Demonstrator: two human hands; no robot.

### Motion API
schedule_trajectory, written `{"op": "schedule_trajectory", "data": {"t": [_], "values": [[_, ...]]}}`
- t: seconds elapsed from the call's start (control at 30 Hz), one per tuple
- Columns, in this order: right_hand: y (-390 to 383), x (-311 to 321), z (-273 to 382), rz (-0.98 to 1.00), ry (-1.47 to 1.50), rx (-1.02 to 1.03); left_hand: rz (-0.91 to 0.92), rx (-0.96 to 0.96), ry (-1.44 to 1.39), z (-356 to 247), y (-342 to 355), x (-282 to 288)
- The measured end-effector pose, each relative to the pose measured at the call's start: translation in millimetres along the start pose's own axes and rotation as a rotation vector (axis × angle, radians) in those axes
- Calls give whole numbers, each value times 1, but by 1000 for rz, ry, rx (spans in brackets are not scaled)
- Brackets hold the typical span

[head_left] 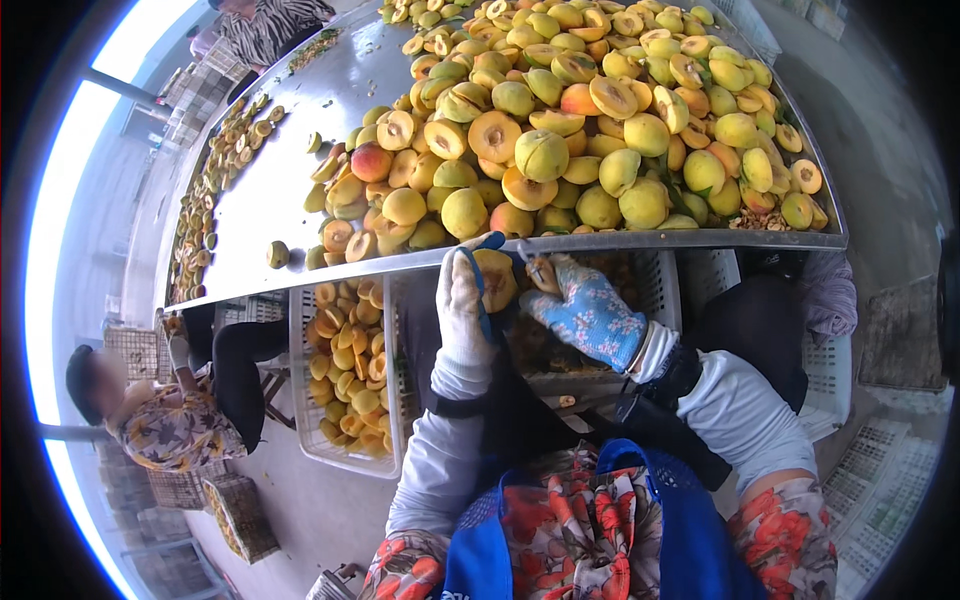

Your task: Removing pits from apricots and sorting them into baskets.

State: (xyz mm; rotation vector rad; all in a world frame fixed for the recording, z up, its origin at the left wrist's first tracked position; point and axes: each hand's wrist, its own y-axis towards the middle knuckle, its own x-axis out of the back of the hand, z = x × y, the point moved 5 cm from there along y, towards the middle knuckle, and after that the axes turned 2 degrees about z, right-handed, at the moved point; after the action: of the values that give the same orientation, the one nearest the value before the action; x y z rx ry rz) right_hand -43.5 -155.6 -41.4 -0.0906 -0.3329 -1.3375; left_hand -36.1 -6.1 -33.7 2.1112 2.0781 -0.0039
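Note:
My left hand (462, 305), in a white glove with blue on its palm side, is closed around a peach half (495, 280) just below the table's near edge. The cut face of the half is turned toward my right hand. My right hand (592, 315), in a blue flower-patterned glove, grips a small hand tool (540, 270) with a tan part and a thin metal tip, held close beside the peach half. Exactly what shape the tool has is hidden by the fingers. Beyond both hands, a large heap of yellow-green peaches (540, 155), many halved, covers much of the metal table (270, 190).
A white crate (395, 440) of peach halves (355, 370) stands left of my legs. Another white crate (660, 290) sits under the table edge before me. Along the table's left side lie more halves (200, 220). A seated co-worker (180, 430) is at the left.

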Motion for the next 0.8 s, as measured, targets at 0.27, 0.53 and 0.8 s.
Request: {"op": "schedule_trajectory", "data": {"t": [0.27,0.53,0.8], "values": [[-11,-12,13,115,-274,50,140,86,-407,10,-2,-10],[-15,-24,-2,76,-261,20,56,89,-434,-2,-7,-23],[-17,-28,-8,104,-49,54,-19,-21,-283,8,-9,-25]]}}
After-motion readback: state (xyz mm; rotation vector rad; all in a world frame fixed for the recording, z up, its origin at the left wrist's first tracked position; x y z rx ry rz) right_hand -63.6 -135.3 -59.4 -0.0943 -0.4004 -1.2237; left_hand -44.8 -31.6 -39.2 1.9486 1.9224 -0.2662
